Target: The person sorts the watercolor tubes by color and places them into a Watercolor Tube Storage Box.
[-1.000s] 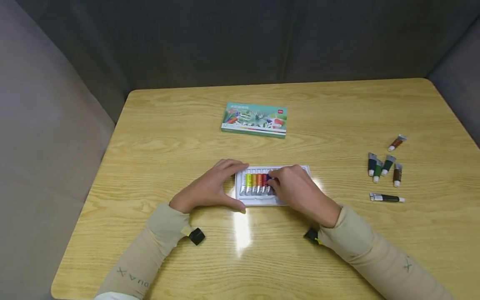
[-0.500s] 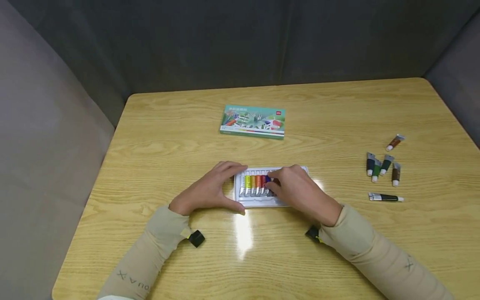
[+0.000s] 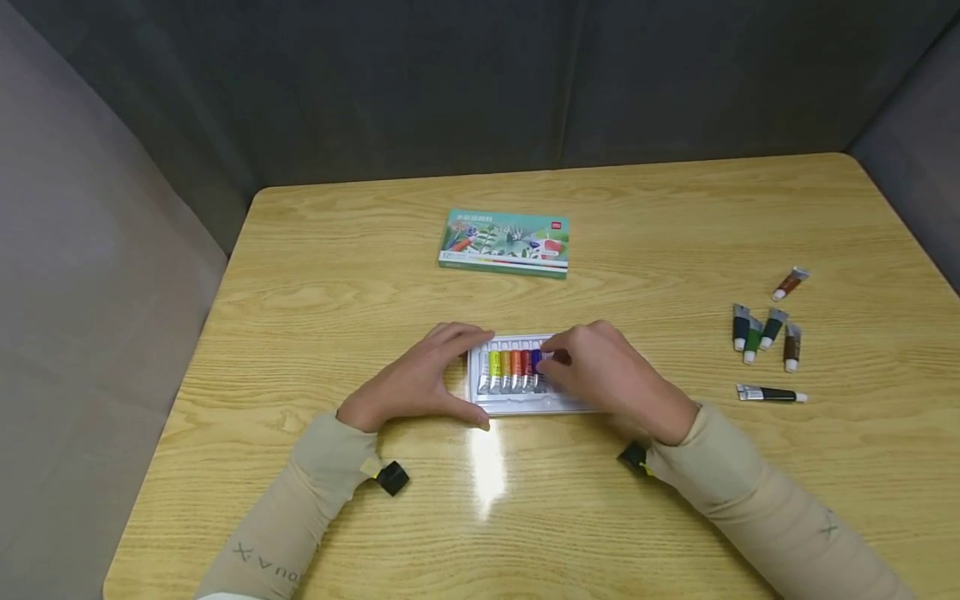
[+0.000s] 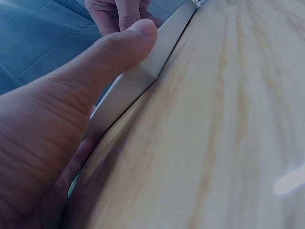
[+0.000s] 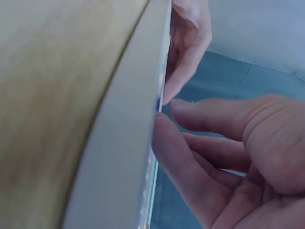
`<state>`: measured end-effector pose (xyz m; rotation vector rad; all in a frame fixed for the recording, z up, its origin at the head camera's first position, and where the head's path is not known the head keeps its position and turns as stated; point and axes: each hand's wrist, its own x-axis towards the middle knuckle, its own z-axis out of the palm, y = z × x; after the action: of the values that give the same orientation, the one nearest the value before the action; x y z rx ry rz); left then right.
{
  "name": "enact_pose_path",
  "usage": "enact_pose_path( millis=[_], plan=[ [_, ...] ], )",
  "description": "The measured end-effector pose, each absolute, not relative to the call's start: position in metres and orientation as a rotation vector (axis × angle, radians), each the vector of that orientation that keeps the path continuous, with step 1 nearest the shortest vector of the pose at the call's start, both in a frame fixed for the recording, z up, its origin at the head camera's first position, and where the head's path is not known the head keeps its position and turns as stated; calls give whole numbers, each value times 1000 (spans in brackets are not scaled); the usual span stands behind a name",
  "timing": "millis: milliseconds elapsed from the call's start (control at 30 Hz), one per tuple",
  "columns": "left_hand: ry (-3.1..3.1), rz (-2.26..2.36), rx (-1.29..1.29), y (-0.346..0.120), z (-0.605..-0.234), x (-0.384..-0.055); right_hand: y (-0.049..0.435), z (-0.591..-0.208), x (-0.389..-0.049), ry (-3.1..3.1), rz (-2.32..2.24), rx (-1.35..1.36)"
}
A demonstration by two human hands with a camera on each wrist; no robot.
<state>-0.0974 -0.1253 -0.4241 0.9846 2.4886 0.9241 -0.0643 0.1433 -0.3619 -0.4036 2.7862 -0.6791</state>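
Note:
A white plastic tray (image 3: 517, 407) of paint tubes lies on the table in the head view. Silver-white, yellow, ochre, orange, red and blue tubes fill its left part; the blue paint tube (image 3: 536, 362) is rightmost of those showing. My left hand (image 3: 412, 377) holds the tray's left end, thumb at the near edge and fingers at the far edge. Over the right part hovers my right hand (image 3: 615, 379), hiding the slots beneath. In the right wrist view, its thumb and index finger are apart beside the tray wall (image 5: 114, 138), with nothing between them.
A green illustrated paint box (image 3: 504, 243) lies behind the tray. On the right lie loose tubes: a reddish-brown tube (image 3: 791, 284), a dark blue tube (image 3: 741, 327), a green tube (image 3: 752, 340), a dark green tube (image 3: 773, 328), a dark brown tube (image 3: 792, 348) and a black tube (image 3: 772, 394).
My right hand has shifted slightly right, off the blue tube, and its thumb and index finger have spread apart. The left hand stays at the tray's end.

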Motion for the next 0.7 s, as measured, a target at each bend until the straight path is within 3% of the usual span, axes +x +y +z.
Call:
enact_pose_path(
  millis=[433, 700],
  plan=[
    [2487, 927, 969, -125, -423, -96, 172, -345, -76, 2858, -729, -430],
    [2489, 930, 979, -125, -423, -96, 196, -334, -86, 2863, -679, -296]
  ],
)
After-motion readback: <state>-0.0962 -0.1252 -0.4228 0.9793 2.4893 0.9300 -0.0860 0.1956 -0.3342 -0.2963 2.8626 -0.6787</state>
